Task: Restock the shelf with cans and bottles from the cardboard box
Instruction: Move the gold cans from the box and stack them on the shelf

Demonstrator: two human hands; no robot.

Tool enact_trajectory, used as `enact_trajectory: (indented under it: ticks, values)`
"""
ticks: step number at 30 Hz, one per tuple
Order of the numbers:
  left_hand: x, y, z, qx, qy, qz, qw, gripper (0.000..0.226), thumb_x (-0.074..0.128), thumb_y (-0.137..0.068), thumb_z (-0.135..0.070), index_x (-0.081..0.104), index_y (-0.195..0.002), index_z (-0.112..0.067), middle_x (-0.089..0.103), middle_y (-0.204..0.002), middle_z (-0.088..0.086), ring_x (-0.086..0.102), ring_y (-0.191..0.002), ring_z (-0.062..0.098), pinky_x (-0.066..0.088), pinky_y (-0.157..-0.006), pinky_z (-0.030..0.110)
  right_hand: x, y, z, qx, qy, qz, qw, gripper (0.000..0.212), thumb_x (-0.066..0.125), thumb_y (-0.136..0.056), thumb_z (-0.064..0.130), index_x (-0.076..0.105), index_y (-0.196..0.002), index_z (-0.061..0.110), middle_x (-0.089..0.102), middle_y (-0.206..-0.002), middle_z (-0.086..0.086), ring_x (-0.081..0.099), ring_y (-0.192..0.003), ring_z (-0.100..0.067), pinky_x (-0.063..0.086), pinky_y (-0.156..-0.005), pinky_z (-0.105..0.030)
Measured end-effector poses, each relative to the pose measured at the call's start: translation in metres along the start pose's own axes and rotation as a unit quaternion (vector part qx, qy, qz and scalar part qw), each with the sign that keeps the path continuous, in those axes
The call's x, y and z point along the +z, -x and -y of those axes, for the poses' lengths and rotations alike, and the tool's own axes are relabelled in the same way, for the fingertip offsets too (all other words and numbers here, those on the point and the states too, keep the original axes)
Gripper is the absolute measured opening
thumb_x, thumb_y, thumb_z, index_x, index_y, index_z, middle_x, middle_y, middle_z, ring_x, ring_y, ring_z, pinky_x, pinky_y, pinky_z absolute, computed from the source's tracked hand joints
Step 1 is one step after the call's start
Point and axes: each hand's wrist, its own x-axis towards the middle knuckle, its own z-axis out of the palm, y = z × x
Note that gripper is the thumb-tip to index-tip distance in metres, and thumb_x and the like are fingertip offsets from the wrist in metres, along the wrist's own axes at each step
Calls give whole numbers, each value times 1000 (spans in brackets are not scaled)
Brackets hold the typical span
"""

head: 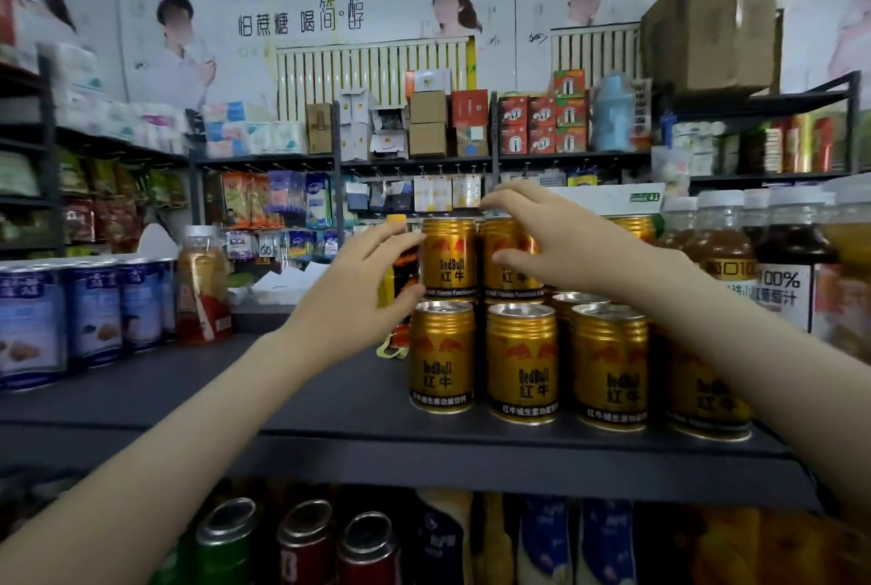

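Gold Red Bull cans stand on the dark top shelf, with a front row and a second layer stacked on top. My left hand reaches the left side of the upper left can; its fingers and thumb lie fairly straight against the can's edge. My right hand curls over the neighbouring upper can, fingers over its top and thumb across its front. A dark bottle with a yellow cap stands just behind my left fingers. The cardboard box is out of view.
Blue cans and an amber bottle stand at the shelf's left. Juice bottles crowd the right. Bare shelf surface lies between the blue cans and the gold cans. More cans and bottles fill the shelf below. Stocked racks line the back wall.
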Motion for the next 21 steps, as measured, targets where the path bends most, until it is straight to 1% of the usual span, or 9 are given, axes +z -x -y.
enact_trajectory:
  ticks: [2, 5, 8, 11, 13, 15, 17, 19, 21]
  values:
    - [-7, 19, -2, -24, -2, -13, 1000, 54, 52, -87, -40, 49, -136, -18, 47, -140, 0, 38, -131, 16, 26, -106, 25, 0, 2, 19, 3, -3, -43, 999, 50, 55, -95, 31, 37, -141, 20, 37, -146, 2, 48, -123, -17, 42, -96, -29]
    - [-22, 49, -2, -60, -3, -44, 997, 41, 59, -92, -29, 52, -130, -15, 51, -132, 0, 44, -124, 14, 34, -101, 24, 5, 4, 56, -23, -19, -80, 996, 48, 54, -95, 27, 39, -139, 18, 44, -140, -1, 47, -124, -18, 42, -95, -29]
    - [-44, 87, 0, -113, -9, -48, 992, 39, 60, -93, -25, 52, -129, -15, 52, -126, -2, 48, -116, 13, 35, -92, 20, 12, 6, 103, -67, -58, -85, 992, 47, 55, -95, 27, 40, -138, 19, 47, -136, -1, 46, -123, -18, 42, -97, -31]
    - [-73, 141, 5, -155, -17, -41, 987, 38, 57, -94, -29, 52, -129, -17, 51, -122, -5, 49, -113, 12, 37, -90, 21, 27, 13, 161, -107, -134, -75, 982, 46, 56, -94, 25, 41, -137, 18, 50, -130, -3, 49, -117, -18, 45, -93, -33]
    - [-94, 186, 8, -194, -33, -32, 980, 39, 55, -94, -32, 50, -130, -18, 50, -125, -6, 48, -114, 9, 37, -90, 20, 47, 21, 207, -130, -196, -50, 971, 44, 57, -94, 24, 42, -136, 17, 51, -128, -2, 49, -116, -17, 45, -90, -30]
    - [-116, 241, 11, -239, -54, -10, 970, 42, 55, -94, -33, 47, -133, -19, 48, -128, -6, 46, -116, 7, 34, -89, 15, 75, 32, 258, -145, -254, -10, 956, 45, 57, -95, 24, 42, -136, 18, 50, -129, 0, 48, -116, -15, 44, -90, -29]
    - [-138, 302, 14, -286, -73, 19, 955, 44, 56, -93, -31, 47, -133, -16, 49, -130, -3, 46, -119, 11, 32, -88, 13, 107, 45, 313, -154, -310, 31, 938, 43, 58, -94, 22, 44, -134, 18, 51, -128, 0, 50, -115, -16, 44, -91, -29]
    - [-162, 369, 14, -352, -90, 57, 930, 46, 55, -93, -31, 45, -135, -14, 48, -132, 0, 45, -123, 16, 33, -91, 17, 143, 62, 371, -156, -348, 76, 921, 43, 60, -92, 21, 46, -133, 17, 52, -126, -3, 52, -114, -19, 42, -92, -28]
    - [-189, 439, 11, -426, -107, 98, 893, 50, 55, -93, -32, 42, -138, -15, 45, -135, 2, 43, -126, 19, 36, -96, 24, 178, 80, 430, -162, -377, 142, 901, 46, 60, -92, 21, 45, -135, 16, 51, -129, -4, 50, -118, -20, 40, -92, -27]
